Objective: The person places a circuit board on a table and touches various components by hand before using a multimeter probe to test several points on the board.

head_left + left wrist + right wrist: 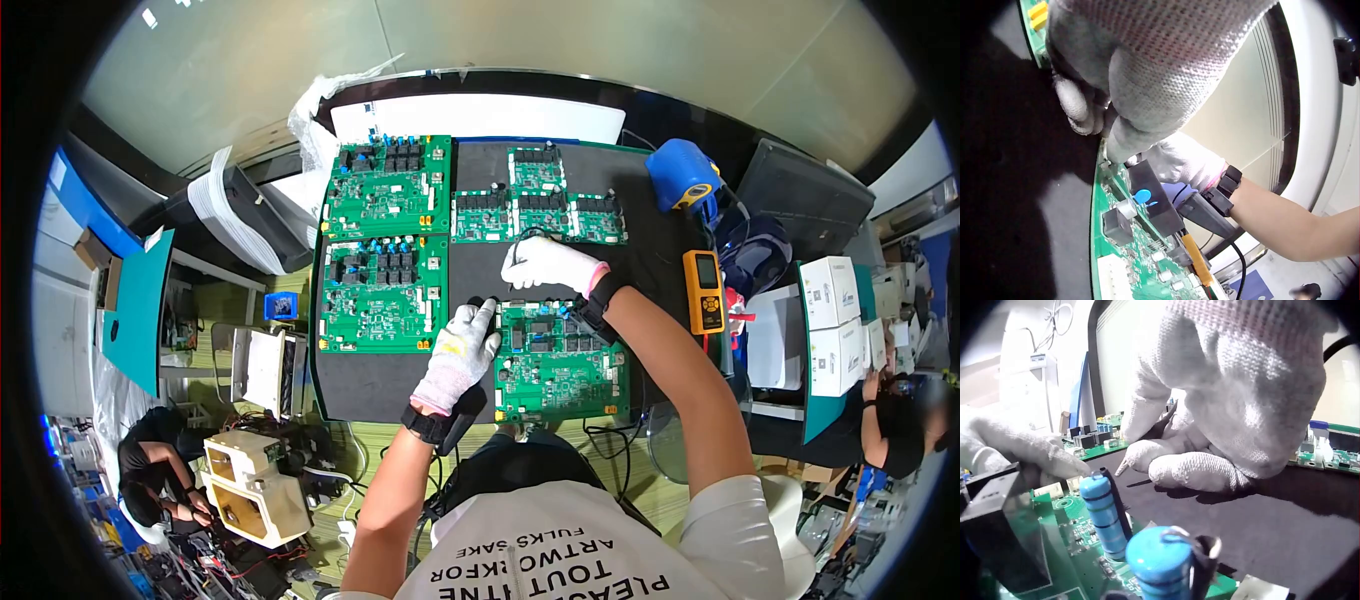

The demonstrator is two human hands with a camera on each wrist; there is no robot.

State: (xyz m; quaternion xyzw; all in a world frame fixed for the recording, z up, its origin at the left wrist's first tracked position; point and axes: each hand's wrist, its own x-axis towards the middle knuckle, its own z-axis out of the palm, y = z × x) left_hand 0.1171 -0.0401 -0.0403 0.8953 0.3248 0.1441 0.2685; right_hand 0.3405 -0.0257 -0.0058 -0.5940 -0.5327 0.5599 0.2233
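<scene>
The left hand (460,352), in a white glove, lies beside the near green circuit board (560,385), its fingertips at the board's upper left corner. In the left wrist view the thumb of the left hand (1147,87) touches the edge of that board (1100,219). The gloved right hand (553,267) is over the dark mat (385,385), between that board and the small green boards (540,215). Curled fingers of the right hand (1222,406) show low over the mat in the right wrist view. A dark thing shows between them; whether it is held, I cannot tell.
Two large green boards (385,300) (390,190) lie on the left of the mat. A yellow meter (705,290) and a blue device (683,175) are at the right. White boxes (832,292) stand farther right, near another person. Someone else (160,465) is at the lower left.
</scene>
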